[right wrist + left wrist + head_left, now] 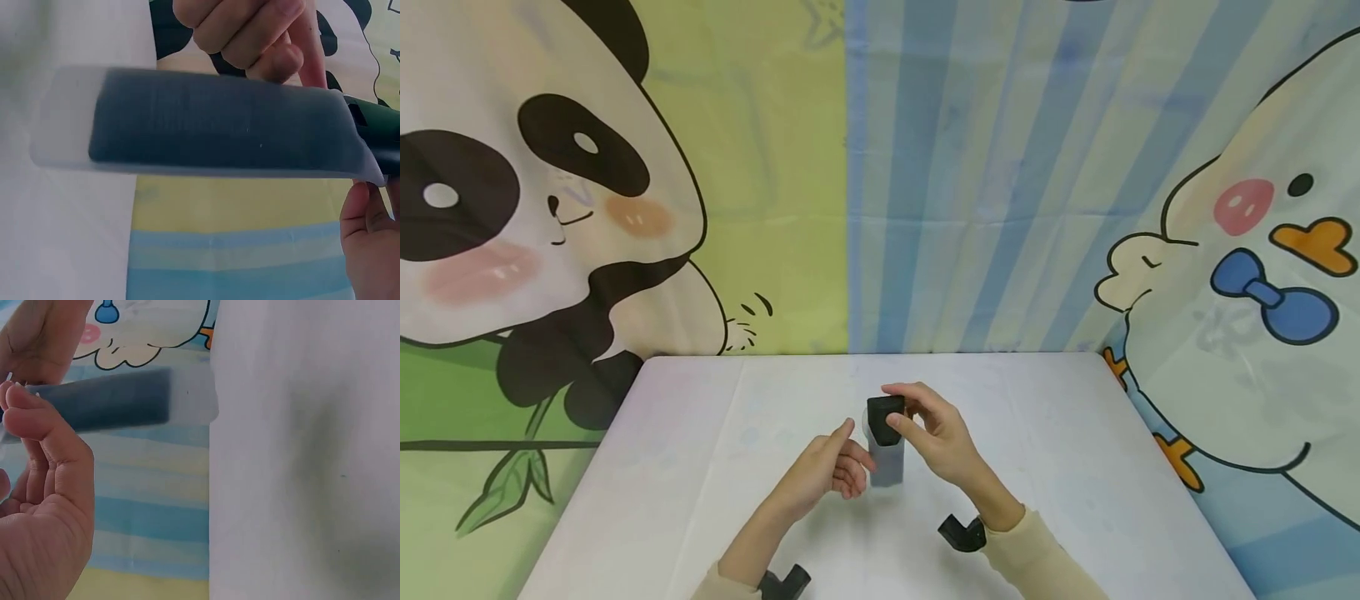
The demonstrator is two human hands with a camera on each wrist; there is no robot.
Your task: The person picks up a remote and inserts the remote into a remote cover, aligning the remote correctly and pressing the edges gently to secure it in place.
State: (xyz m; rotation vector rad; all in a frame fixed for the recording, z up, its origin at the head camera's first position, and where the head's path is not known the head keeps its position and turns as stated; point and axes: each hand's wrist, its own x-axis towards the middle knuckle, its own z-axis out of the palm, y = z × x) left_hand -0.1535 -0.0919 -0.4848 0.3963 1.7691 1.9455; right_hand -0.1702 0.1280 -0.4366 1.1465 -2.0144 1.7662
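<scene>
Nearest the head camera, two pale cuffs come in low, a black wrist mount showing beside the right one and another at the left wrist. Just beyond is the left hand, thumb raised and fingers loosely bent, gripping nothing; its fingertips sit right at the edge of a frosted translucent sleeve, and whether they touch it I cannot tell. And there, between the hands, is the black oblong object, upright over the middle of the table, its upper end poking out of the sleeve! The right hand has that end, thumb in front and fingers bent round the far side, a narrow pinch. The head view makes the sleeve look short and grey, but the right wrist view gives its full length: the dark body fills most of it, leaving a clear end section, and near the mouth the protruding part shows a small dark slot. The left wrist view adds a blurred greenish shadow on the white tabletop. Farthest off, the backdrop carries a cartoon panda on green and a white duck with a blue bow tie by blue stripes.
</scene>
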